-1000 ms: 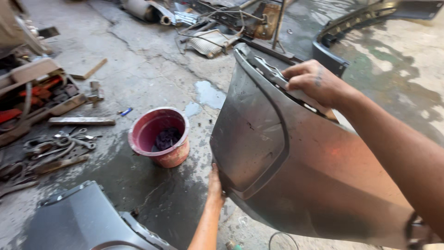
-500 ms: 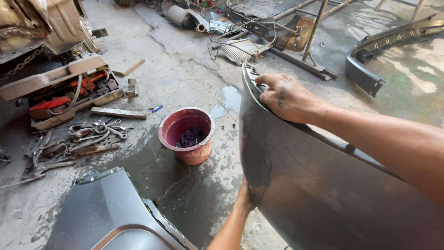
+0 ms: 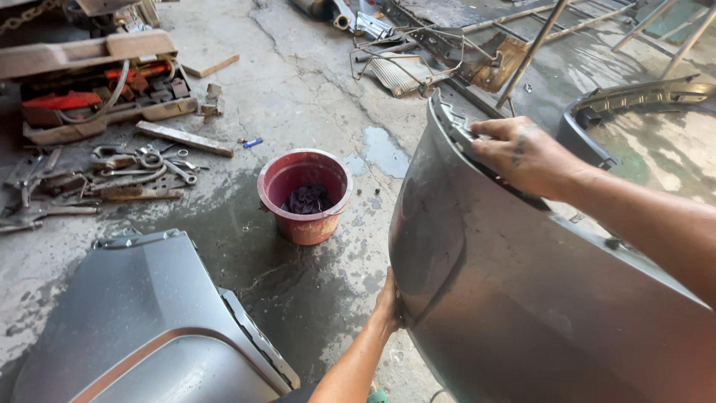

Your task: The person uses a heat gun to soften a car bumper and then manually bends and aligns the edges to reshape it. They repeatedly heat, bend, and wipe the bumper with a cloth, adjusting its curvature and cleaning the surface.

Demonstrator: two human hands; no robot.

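A large grey car bumper panel stands on edge in front of me, filling the right half of the view. My right hand grips its upper rim from above. My left hand holds the panel's lower left edge, fingers hidden behind it. Just left of the panel, a red bucket with a dark rag inside stands on the wet concrete floor.
Another grey body panel lies at the lower left. Wrenches and hand tools are scattered at the left beside an open toolbox. Metal frames and scrap lie at the back, and a dark bumper at the right.
The view has dropped and shifted right; the bucket and tools now sit farther left. Both hands keep their grip on the grey panel, which looks closer and more upright.
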